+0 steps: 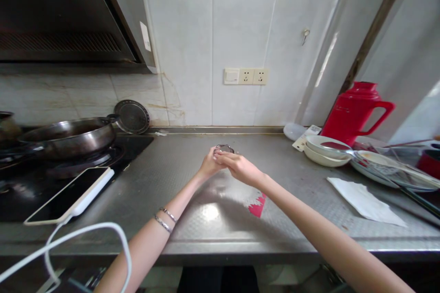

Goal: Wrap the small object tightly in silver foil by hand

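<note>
At the middle of a steel counter (192, 219), 2 bare hands meet over a small round object (224, 149), possibly a lid or a small glass, dark with a shiny rim. The left hand (209, 165) cups it from the near left side, fingers curled together against it. The right hand (240, 167) lies over the left hand's fingertips and touches the object's near edge, fingers held together and bent. Only the object's top shows past the knuckles, so I cannot tell how firmly either hand grips it. 2 thin bracelets (166, 219) circle the left wrist.

To the left, a phone (70, 194) lies flat at the edge of a black stove (20, 192), with a white cable (85, 238) looping from it toward the viewer. A steel wok (68, 135) sits on the stove, and a round metal lid (132, 116) leans against the tiled wall behind it.

To the right, stacked white bowls (325, 151) stand near a red jug (355, 110). A plate (385, 165) lies just beside the bowls. A white paper napkin (364, 201) lies flat nearer the counter's front edge. A red scrap (257, 206) sits on the counter under the right forearm. On the wall, a switch and 2 sockets (246, 76) sit in a row.
</note>
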Action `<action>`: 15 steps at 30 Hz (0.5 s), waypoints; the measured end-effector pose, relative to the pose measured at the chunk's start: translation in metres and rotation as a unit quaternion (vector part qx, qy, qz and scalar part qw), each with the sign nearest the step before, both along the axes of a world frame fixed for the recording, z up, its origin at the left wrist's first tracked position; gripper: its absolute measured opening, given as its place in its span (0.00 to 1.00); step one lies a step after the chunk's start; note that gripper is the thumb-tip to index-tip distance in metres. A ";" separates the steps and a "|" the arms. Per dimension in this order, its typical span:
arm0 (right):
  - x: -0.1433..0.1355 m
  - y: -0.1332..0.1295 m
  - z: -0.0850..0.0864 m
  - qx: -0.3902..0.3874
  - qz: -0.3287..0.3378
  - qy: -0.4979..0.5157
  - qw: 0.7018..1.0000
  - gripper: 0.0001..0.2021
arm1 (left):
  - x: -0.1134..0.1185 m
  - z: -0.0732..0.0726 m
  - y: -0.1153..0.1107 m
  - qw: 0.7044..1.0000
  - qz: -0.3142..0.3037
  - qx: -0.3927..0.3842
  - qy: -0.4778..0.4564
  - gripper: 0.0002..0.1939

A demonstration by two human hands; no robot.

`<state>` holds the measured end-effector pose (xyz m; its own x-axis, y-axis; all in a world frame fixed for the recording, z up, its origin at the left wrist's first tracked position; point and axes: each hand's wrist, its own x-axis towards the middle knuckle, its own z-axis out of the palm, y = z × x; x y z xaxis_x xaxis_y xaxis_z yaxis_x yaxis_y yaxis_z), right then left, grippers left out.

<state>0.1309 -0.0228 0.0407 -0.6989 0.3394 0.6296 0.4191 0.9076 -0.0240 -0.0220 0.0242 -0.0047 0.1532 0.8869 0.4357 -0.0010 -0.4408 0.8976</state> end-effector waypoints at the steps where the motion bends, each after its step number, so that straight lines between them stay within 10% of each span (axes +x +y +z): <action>1: 0.003 -0.004 0.001 0.012 0.006 -0.016 1.000 0.23 | 0.000 0.000 0.000 1.000 -0.017 -0.006 -0.013 0.36; 10: 0.050 0.001 0.004 0.053 -0.048 0.000 0.997 0.25 | -0.005 0.013 0.001 0.991 -0.078 -0.068 -0.083 0.34; 15: 0.057 0.016 -0.022 -0.005 -0.163 0.028 0.986 0.24 | -0.015 0.017 0.006 0.995 -0.054 -0.066 -0.062 0.32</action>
